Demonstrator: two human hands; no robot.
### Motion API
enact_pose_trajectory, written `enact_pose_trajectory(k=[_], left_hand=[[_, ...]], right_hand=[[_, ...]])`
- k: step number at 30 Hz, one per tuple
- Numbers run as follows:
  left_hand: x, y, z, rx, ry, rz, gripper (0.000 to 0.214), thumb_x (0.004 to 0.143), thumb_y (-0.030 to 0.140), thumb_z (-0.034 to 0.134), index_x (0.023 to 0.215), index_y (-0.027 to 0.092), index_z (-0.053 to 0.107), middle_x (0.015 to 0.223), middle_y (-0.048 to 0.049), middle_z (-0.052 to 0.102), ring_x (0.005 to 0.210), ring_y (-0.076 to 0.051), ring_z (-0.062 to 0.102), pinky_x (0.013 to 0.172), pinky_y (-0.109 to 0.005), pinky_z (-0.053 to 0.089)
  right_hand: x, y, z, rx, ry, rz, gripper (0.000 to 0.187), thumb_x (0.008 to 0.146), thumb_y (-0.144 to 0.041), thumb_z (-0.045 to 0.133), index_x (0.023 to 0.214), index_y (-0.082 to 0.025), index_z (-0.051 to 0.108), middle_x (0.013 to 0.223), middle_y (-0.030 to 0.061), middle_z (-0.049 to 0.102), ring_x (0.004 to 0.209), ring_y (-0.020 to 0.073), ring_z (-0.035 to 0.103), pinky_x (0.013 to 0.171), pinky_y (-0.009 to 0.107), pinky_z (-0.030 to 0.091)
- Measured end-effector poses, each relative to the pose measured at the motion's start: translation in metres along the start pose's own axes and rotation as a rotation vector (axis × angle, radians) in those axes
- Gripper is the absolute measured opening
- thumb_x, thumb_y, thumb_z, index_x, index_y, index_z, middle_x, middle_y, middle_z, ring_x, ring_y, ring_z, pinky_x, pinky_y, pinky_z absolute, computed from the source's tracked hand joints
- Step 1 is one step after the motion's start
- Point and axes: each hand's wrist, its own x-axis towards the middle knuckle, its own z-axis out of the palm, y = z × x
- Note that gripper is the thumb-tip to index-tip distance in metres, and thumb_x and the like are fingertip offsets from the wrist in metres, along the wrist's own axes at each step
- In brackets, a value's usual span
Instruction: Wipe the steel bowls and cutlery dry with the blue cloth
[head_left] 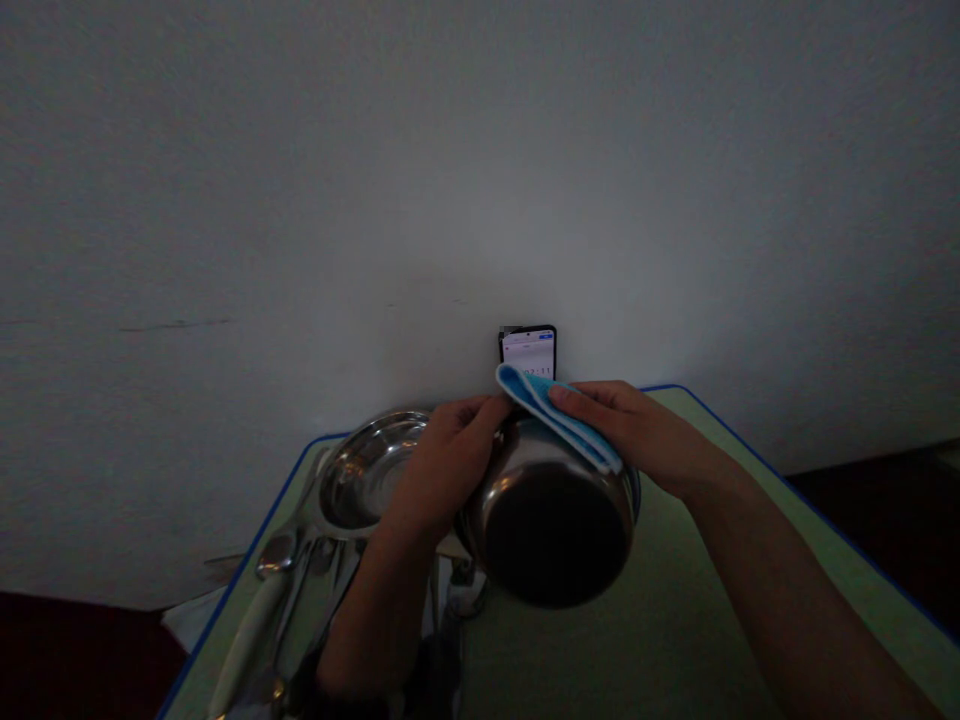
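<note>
My left hand (446, 462) grips the rim of a steel bowl (551, 520) held up above the table, its dark base tilted toward me. My right hand (637, 430) presses a folded blue cloth (559, 415) against the bowl's upper side, fingers closed over the cloth. Both forearms reach in from the bottom of the view.
A second steel bowl (367, 470) lies on the light green, blue-edged table (750, 580) at the left. Spoons and other utensils (277, 590) lie in front of it. A phone (529, 350) with a lit screen leans against the white wall behind the bowls.
</note>
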Motion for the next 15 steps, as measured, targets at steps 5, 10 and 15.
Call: enact_pose_trajectory(k=[5,10,15], left_hand=[[-0.0009,0.0030,0.0004,-0.022,-0.019,-0.033,0.028,0.078,0.032,0.044,0.077,0.020,0.070,0.065,-0.0002,0.065,0.058,-0.013,0.055,0.055,-0.023,0.040],[-0.0007,0.0051,0.0007,0.031,0.008,-0.021,0.033,0.079,0.041,0.046,0.077,0.019,0.070,0.064,-0.0010,0.065,0.063,-0.015,0.056,0.055,-0.023,0.040],[-0.0005,0.0046,0.0003,0.028,-0.008,-0.004,0.035,0.080,0.041,0.043,0.079,0.017,0.069,0.067,-0.0013,0.065,0.065,-0.016,0.058,0.057,-0.024,0.041]], right_hand=[[-0.0004,-0.0001,-0.0002,-0.014,0.012,-0.003,0.043,0.076,-0.061,0.048,0.080,-0.021,0.065,0.064,0.0002,0.058,0.061,0.0123,0.053,0.053,0.022,0.041],[0.0005,0.0009,-0.0005,0.008,0.003,0.008,0.043,0.075,-0.062,0.049,0.079,-0.022,0.064,0.058,-0.0012,0.055,0.061,0.0129,0.054,0.056,0.023,0.043],[-0.0004,-0.0003,-0.0001,0.017,0.007,0.011,0.042,0.075,-0.061,0.049,0.078,-0.022,0.063,0.057,-0.0013,0.054,0.062,0.0131,0.054,0.058,0.023,0.044]])
